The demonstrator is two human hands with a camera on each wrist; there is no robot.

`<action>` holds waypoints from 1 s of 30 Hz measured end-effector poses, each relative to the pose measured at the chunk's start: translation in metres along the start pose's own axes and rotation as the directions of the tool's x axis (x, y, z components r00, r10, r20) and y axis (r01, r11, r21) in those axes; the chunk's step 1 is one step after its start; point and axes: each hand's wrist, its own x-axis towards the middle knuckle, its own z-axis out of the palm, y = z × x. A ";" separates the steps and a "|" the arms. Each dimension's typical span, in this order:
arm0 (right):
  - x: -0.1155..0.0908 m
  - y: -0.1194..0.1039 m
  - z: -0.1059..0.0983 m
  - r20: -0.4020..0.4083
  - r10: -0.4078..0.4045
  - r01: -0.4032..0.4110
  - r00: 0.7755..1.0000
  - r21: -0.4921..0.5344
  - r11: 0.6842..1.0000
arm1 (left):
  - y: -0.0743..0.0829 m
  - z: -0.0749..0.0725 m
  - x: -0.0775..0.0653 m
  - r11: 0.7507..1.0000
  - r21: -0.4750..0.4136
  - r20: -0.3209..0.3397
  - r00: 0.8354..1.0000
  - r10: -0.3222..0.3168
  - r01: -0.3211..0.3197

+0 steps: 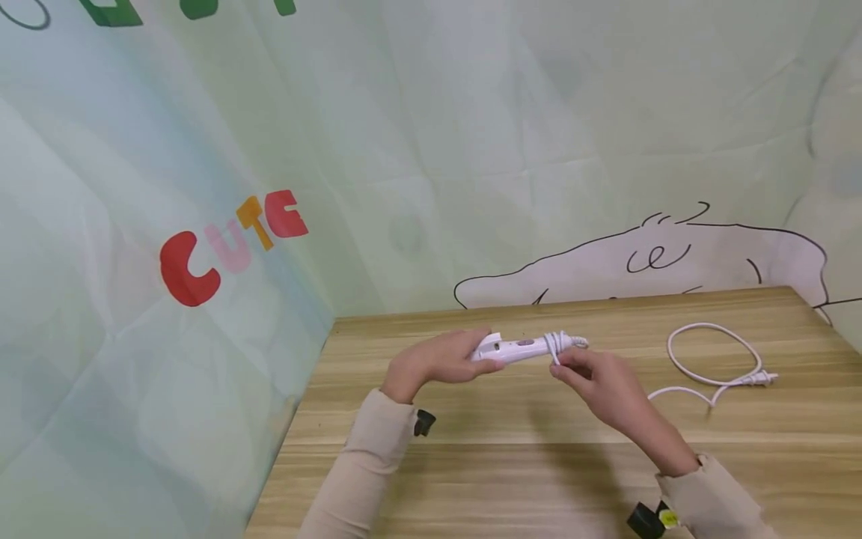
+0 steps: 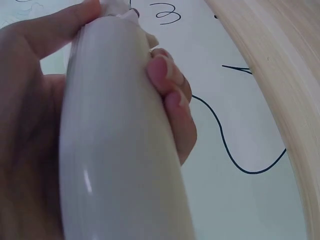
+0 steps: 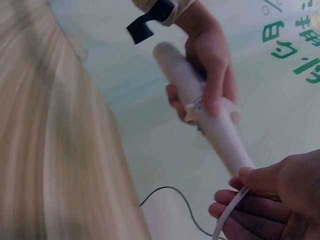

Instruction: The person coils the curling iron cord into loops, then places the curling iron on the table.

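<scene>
A white curling iron [image 1: 528, 349] with a mauve button is held over the wooden table. My left hand [image 1: 441, 358] grips it around the clamp end, fingers wrapped about it in the left wrist view, where its smooth white body [image 2: 120, 125] fills the middle. Several turns of white cord [image 1: 554, 346] circle the handle's other end. There my right hand [image 1: 609, 389] pinches the cord between thumb and fingers; the right wrist view shows the strand [image 3: 227, 212] running across those fingers. Farther right, the cord's loose end forms a loop on the table, ending in a two-pin plug [image 1: 761, 378].
The wooden table [image 1: 485, 464] reaches back to a pale printed cloth [image 1: 431, 209] hanging behind and at the left, with coloured letters. Black camera mounts are strapped at both sleeves.
</scene>
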 end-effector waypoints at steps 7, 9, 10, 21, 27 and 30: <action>-0.001 0.025 0.022 -0.032 -0.170 0.168 0.985 -0.063 0.984 | -0.001 -0.003 -0.001 0.999 0.047 -0.010 1.000 -0.004 0.004; 0.000 0.032 0.027 -0.031 -0.208 0.205 0.978 -0.090 0.975 | -0.001 -0.003 -0.001 0.998 0.062 -0.013 1.000 0.006 -0.006; 0.000 0.036 0.030 -0.033 -0.222 0.218 0.974 -0.102 0.971 | -0.002 -0.003 -0.001 0.997 0.074 -0.015 1.000 0.015 -0.014; 0.016 0.079 0.035 0.108 -0.194 0.189 0.975 0.050 0.981 | -0.005 0.007 -0.001 0.995 0.077 -0.040 0.997 0.067 -0.064; 0.029 0.083 0.021 0.141 -0.113 0.098 0.984 0.110 0.989 | -0.005 0.015 -0.002 0.993 0.073 -0.035 0.995 0.090 -0.088; 0.035 0.083 0.012 0.155 -0.069 0.058 0.986 0.072 0.996 | -0.004 0.016 -0.003 0.992 0.081 -0.039 0.994 0.101 -0.097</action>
